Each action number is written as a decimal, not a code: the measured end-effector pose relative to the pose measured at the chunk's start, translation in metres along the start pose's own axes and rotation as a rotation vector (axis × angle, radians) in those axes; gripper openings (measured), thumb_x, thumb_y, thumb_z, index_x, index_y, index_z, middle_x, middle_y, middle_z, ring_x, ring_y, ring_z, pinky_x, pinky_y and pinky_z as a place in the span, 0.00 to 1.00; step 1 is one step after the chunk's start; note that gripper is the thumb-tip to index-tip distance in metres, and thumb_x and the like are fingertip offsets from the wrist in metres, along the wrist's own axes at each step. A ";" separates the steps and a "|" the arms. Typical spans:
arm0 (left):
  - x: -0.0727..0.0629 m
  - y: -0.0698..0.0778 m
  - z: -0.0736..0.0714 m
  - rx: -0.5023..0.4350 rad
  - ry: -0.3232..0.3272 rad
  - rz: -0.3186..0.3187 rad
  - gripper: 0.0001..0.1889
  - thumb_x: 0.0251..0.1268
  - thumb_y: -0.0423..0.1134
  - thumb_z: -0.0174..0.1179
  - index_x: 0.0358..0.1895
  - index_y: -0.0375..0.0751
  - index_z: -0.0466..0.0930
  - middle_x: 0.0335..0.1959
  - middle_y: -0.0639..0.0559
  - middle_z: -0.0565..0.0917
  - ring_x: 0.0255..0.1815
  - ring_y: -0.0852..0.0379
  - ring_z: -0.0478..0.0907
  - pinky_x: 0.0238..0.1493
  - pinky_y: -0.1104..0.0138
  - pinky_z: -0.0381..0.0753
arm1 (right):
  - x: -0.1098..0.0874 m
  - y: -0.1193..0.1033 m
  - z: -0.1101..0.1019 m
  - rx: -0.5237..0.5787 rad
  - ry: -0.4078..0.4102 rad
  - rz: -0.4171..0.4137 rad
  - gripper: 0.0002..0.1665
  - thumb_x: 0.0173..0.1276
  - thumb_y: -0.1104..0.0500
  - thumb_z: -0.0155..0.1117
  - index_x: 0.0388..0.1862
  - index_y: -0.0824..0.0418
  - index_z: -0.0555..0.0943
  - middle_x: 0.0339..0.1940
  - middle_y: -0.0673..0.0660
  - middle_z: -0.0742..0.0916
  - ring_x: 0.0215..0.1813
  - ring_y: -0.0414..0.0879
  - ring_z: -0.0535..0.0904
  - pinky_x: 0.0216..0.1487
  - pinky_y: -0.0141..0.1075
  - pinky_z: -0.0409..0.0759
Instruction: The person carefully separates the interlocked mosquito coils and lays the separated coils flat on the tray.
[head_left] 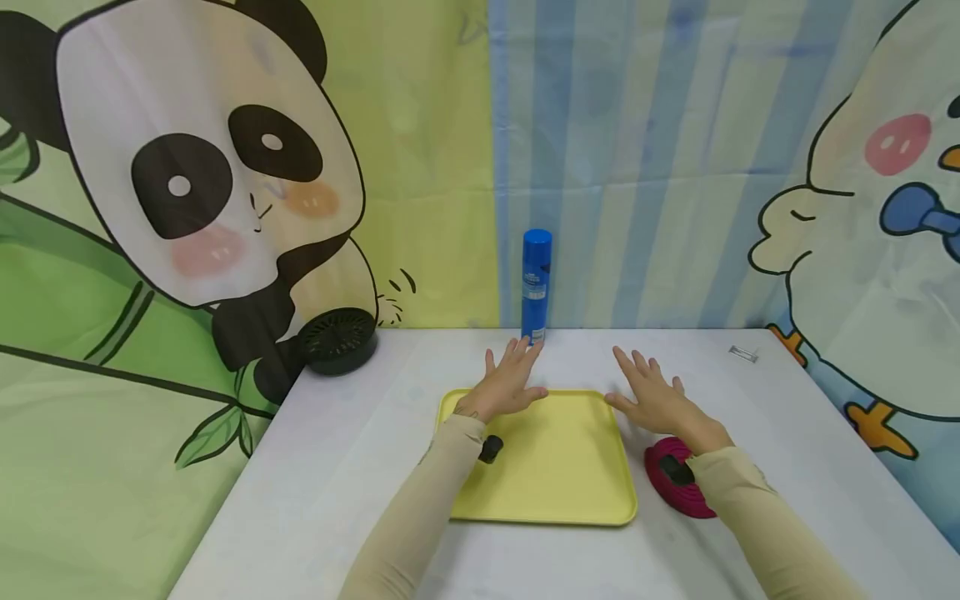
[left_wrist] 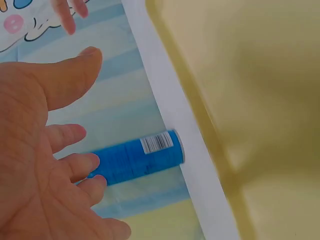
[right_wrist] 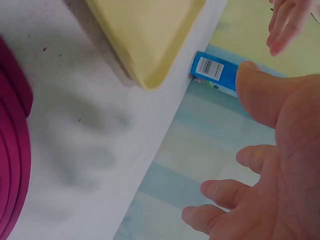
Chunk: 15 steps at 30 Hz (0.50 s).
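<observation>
I see both hands released, fingers spread: the left hand (head_left: 504,387) near the far left corner of the yellow tray (head_left: 562,475), the right hand (head_left: 662,403) near its far right corner. The tray, a smooth, shallow rectangle with rounded corners and a raised rim, lies mid-worktop (head_left: 360,467); a small black lump (head_left: 491,449) sits on its left part. Beyond it, a blue can (head_left: 536,283), a tall cylinder, stands upright. To the right I have a ridged magenta disc (head_left: 681,497); far left, a round, slotted black thing (head_left: 337,342).
</observation>
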<state>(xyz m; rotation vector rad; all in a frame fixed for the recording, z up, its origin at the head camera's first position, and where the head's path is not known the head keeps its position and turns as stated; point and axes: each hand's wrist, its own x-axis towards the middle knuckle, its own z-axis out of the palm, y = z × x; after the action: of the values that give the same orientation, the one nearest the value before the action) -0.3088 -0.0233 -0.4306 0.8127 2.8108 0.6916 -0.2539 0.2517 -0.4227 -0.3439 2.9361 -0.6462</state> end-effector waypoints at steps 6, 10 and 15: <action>0.007 0.012 0.005 0.009 -0.011 0.064 0.46 0.73 0.49 0.62 0.83 0.48 0.41 0.85 0.44 0.39 0.85 0.46 0.31 0.79 0.37 0.28 | -0.010 0.010 -0.005 -0.011 0.015 0.007 0.53 0.75 0.41 0.59 0.85 0.56 0.41 0.81 0.78 0.49 0.77 0.82 0.41 0.66 0.82 0.39; 0.011 0.020 0.008 0.015 -0.019 0.079 0.47 0.72 0.49 0.63 0.83 0.48 0.41 0.85 0.45 0.40 0.85 0.48 0.31 0.81 0.40 0.29 | -0.017 0.017 -0.008 -0.014 0.022 0.022 0.55 0.74 0.41 0.60 0.85 0.56 0.39 0.80 0.78 0.50 0.77 0.83 0.41 0.65 0.83 0.39; 0.018 0.032 0.014 0.014 -0.034 0.104 0.47 0.72 0.49 0.63 0.83 0.49 0.40 0.85 0.46 0.42 0.85 0.49 0.34 0.83 0.46 0.33 | -0.027 0.026 -0.013 -0.011 0.033 0.043 0.58 0.73 0.38 0.61 0.85 0.55 0.36 0.80 0.78 0.49 0.77 0.82 0.41 0.64 0.83 0.38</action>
<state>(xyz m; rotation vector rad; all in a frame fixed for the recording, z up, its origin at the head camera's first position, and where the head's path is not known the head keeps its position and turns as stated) -0.3051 0.0156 -0.4284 0.9696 2.7619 0.6671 -0.2351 0.2867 -0.4203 -0.2733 2.9699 -0.6369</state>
